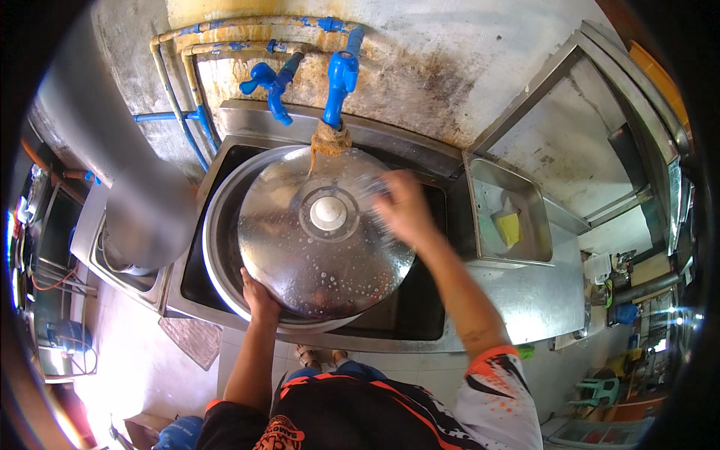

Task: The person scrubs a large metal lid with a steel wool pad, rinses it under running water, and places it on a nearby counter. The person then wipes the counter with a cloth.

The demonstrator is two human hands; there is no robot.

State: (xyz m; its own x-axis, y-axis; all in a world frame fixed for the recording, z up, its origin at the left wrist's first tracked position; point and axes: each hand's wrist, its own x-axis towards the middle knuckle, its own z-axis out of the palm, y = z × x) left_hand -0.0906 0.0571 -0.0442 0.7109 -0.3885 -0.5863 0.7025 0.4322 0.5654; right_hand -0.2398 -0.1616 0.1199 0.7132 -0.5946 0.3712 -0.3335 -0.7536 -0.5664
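Note:
A large domed metal lid (281, 253) with a white knob (328, 212) lies tilted over a wide round metal basin (216, 242) in the sink. Water drops and suds dot its surface. My left hand (260, 295) grips the lid's near left edge. Over the lid's right side is my right hand (402, 205), blurred by motion, with its fingers bent against the metal. Whether a scourer is under those fingers I cannot tell. Above the lid's far edge hangs a blue faucet (341, 84) with a brown cloth (331, 139) tied around its spout.
A second blue faucet (273, 93) juts from the wall at left. On the right, a rectangular steel pan (548, 225) holds a yellow sponge (509, 228) and cloudy liquid, on the steel counter (529, 298). A smaller sink (152, 292) with a pot stands left.

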